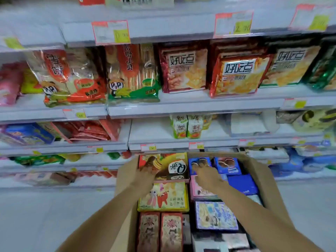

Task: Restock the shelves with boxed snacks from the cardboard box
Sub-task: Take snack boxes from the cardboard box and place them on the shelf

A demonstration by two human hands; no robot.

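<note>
Shelves of white metal (181,108) are filling the upper view, carrying bagged snacks (185,70) and price tags (111,31). Below them an open brown cardboard box (261,179) is sitting, packed with colourful snack boxes (163,197). At its far end, the left hand (144,176) is lying over a red-and-yellow chocolate cake box (169,166), and the right hand (206,176) is reaching with bent fingers onto a small blue cookie box (198,165). Blur is hiding whether either hand is gripping.
</note>
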